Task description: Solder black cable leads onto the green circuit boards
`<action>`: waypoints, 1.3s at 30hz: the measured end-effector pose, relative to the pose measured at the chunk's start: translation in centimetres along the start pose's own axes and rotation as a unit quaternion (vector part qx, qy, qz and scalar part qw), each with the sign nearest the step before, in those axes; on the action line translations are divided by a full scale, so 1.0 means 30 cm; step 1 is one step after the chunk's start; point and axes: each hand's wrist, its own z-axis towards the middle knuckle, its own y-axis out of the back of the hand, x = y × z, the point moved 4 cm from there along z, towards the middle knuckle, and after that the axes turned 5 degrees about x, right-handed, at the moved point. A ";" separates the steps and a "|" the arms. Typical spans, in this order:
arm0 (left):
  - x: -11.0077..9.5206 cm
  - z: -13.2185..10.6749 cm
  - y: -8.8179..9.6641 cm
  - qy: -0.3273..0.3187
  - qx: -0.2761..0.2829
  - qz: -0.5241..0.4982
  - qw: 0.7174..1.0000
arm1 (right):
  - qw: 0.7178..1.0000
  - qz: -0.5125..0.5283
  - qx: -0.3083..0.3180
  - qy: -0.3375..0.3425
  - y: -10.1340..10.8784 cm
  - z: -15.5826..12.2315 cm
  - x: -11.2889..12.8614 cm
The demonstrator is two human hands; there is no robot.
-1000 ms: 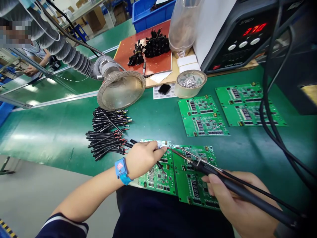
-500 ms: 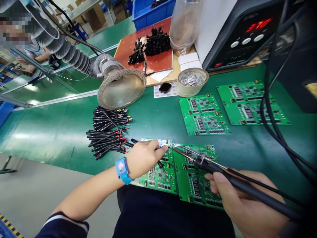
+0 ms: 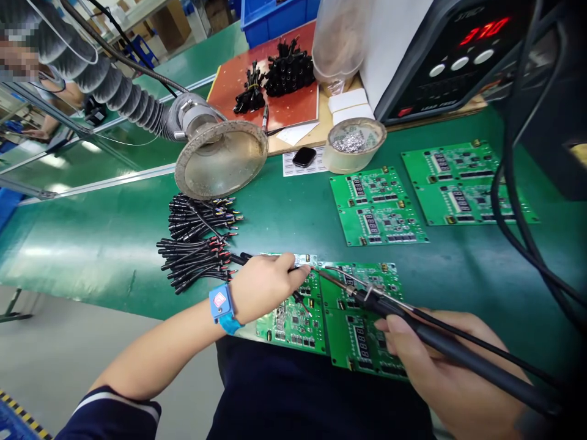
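My left hand, with a blue wrist strap, is closed over the left green circuit board. It pinches a black cable, whose red wire end shows by the fingertips at the board's upper right corner. A second wire end pokes out below the hand. My right hand grips a soldering iron with a thin metal feed tube alongside. The iron's tip is close to the left fingertips, at the red wire; contact is too small to tell. Beneath the iron lies another circuit board.
Bundles of black cables lie left of the boards. A fume extractor hood hangs behind them. More circuit boards rest at the right, before a soldering station reading 370. A tape roll holds silvery bits beside a dark watch-like piece.
The view has shifted slightly. Both hands keep their grips, and the iron's tip stays by the red wire at the board's upper right corner.
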 end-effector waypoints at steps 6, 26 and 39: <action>-0.003 -0.001 -0.002 0.003 0.001 -0.006 1.000 | 0.995 0.096 0.009 0.010 0.004 0.006 -0.018; -0.024 -0.017 -0.039 0.031 -0.104 -0.023 0.994 | 0.999 0.028 -0.001 0.021 -0.020 -0.003 0.009; -0.029 -0.009 -0.037 0.045 -0.129 -0.012 0.991 | 0.999 0.046 0.006 0.015 -0.024 0.002 0.008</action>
